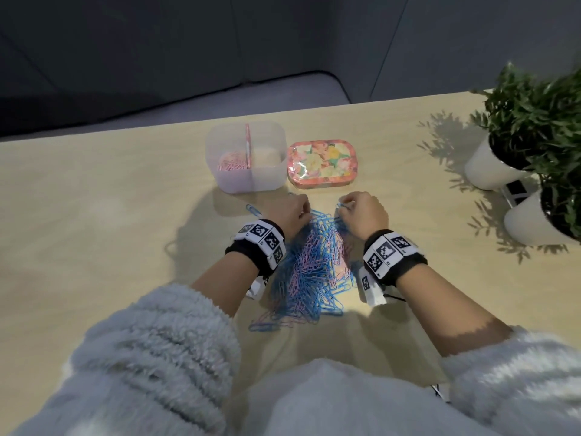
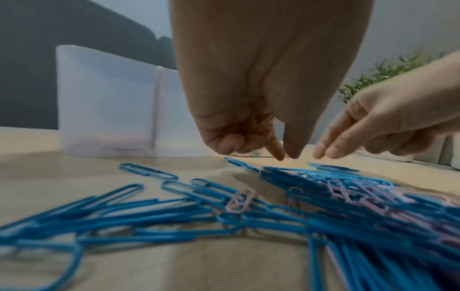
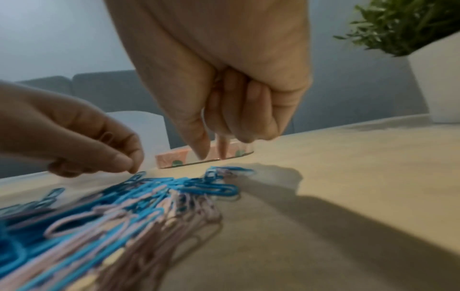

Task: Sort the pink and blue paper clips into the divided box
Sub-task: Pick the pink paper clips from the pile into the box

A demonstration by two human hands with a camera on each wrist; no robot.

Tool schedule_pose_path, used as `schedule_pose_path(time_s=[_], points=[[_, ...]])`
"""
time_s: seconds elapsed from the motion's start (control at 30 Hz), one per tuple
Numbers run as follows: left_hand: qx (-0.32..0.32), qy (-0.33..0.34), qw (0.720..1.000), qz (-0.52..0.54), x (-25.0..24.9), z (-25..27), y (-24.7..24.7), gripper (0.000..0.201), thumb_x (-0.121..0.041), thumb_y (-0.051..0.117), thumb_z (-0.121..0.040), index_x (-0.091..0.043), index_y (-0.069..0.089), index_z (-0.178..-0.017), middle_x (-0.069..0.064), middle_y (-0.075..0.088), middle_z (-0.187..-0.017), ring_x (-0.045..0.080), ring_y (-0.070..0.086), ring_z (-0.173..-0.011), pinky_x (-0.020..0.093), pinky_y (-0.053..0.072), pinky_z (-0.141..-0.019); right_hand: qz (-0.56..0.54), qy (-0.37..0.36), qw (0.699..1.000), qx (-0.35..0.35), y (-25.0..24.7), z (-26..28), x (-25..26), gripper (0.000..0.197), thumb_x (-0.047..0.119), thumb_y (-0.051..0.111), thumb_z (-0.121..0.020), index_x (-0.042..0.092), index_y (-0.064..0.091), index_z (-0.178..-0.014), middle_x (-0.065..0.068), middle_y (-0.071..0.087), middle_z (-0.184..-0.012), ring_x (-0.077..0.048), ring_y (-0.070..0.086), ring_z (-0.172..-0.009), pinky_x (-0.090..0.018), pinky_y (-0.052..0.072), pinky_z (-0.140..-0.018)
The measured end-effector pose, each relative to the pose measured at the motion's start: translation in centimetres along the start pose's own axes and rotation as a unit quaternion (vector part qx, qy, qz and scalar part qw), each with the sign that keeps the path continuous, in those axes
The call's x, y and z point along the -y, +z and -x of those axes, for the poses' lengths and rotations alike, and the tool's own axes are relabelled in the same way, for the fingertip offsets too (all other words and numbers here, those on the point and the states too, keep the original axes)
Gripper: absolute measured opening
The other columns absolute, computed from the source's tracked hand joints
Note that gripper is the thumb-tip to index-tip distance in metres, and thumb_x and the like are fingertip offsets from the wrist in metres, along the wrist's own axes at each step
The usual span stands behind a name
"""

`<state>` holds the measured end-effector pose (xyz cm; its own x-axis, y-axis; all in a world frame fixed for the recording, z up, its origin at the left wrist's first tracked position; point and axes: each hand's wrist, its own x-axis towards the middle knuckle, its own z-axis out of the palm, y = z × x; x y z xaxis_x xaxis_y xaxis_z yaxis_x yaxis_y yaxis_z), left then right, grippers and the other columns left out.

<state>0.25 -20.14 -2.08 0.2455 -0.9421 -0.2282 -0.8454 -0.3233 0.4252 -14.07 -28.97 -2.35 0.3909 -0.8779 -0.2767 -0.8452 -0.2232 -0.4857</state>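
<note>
A mixed pile of blue and pink paper clips (image 1: 311,265) lies on the table between my wrists. Behind it stands the translucent divided box (image 1: 273,171); pink clips (image 1: 231,164) lie in its left compartment. My left hand (image 1: 295,212) hovers at the pile's far left end. Its thumb and forefinger point down, almost meeting (image 2: 288,156). The other fingers are curled, and a faint pink clip loop (image 3: 107,135) shows in the palm. My right hand (image 1: 361,212) is over the far right end. Its thumb and forefinger (image 3: 214,155) are parted just above a blue clump (image 3: 224,173), the other fingers curled.
A floral tin lid (image 1: 322,163) lies to the right of the box. Two potted plants in white pots (image 1: 490,165) stand at the table's right edge. A single blue clip (image 1: 253,210) lies left of my left hand. A sofa sits beyond the table.
</note>
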Motion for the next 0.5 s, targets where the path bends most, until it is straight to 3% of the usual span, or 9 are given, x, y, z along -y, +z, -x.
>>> schedule_pose_path(time_s=[0.17, 0.23, 0.3, 0.4, 0.5], points=[[0.011, -0.035, 0.999, 0.003, 1.1, 0.2, 0.5, 0.016, -0.018, 0.058, -0.086, -0.006, 0.059, -0.097, 0.015, 0.064, -0.102, 0.031, 0.059, -0.094, 0.036, 0.045, -0.083, -0.005, -0.084, 0.996, 0.039, 1.5, 0.0, 2.3, 0.016, 0.022, 0.057, -0.085, 0.020, 0.070, -0.094, -0.005, 0.072, -0.099, -0.028, 0.064, -0.093, -0.033, 0.051, -0.081], [0.014, -0.052, 0.998, 0.043, 1.8, 0.6, 0.0, 0.013, -0.011, 0.057, -0.086, -0.004, 0.060, -0.096, 0.016, 0.065, -0.101, 0.030, 0.059, -0.093, 0.032, 0.043, -0.079, 0.009, -0.093, 0.994, 0.062, 2.1, -0.2, 2.9, 0.015, 0.025, 0.058, -0.085, 0.019, 0.067, -0.096, -0.007, 0.071, -0.096, -0.028, 0.063, -0.091, -0.036, 0.052, -0.081], [0.002, -0.073, 0.995, 0.070, 2.7, 1.2, -0.4, 0.011, -0.010, 0.055, -0.088, -0.005, 0.059, -0.097, 0.012, 0.063, -0.095, 0.028, 0.058, -0.089, 0.030, 0.040, -0.074, 0.009, -0.088, 0.994, 0.070, 2.3, -0.7, 3.4, 0.009, 0.021, 0.056, -0.086, 0.017, 0.062, -0.091, -0.008, 0.070, -0.094, -0.029, 0.064, -0.088, -0.039, 0.053, -0.081], [-0.019, -0.099, 0.990, 0.098, 4.3, 2.1, -0.6, 0.010, -0.016, 0.052, -0.091, -0.010, 0.056, -0.098, 0.000, 0.052, -0.074, 0.019, 0.049, -0.070, 0.028, 0.038, -0.067, -0.022, -0.074, 0.996, 0.046, 2.1, -1.5, 3.2, 0.010, 0.014, 0.051, -0.084, 0.015, 0.060, -0.086, -0.006, 0.069, -0.092, -0.029, 0.064, -0.084, -0.041, 0.054, -0.080], [-0.021, -0.088, 0.990, 0.110, 5.2, 2.9, -0.5, 0.013, -0.019, 0.052, -0.091, -0.010, 0.057, -0.098, -0.001, 0.050, -0.071, 0.018, 0.048, -0.068, 0.027, 0.037, -0.064, -0.038, -0.099, 0.993, 0.061, 2.2, -1.4, 3.4, 0.005, 0.017, 0.059, -0.081, 0.021, 0.062, -0.083, -0.002, 0.070, -0.087, -0.024, 0.064, -0.081, -0.037, 0.053, -0.079]])
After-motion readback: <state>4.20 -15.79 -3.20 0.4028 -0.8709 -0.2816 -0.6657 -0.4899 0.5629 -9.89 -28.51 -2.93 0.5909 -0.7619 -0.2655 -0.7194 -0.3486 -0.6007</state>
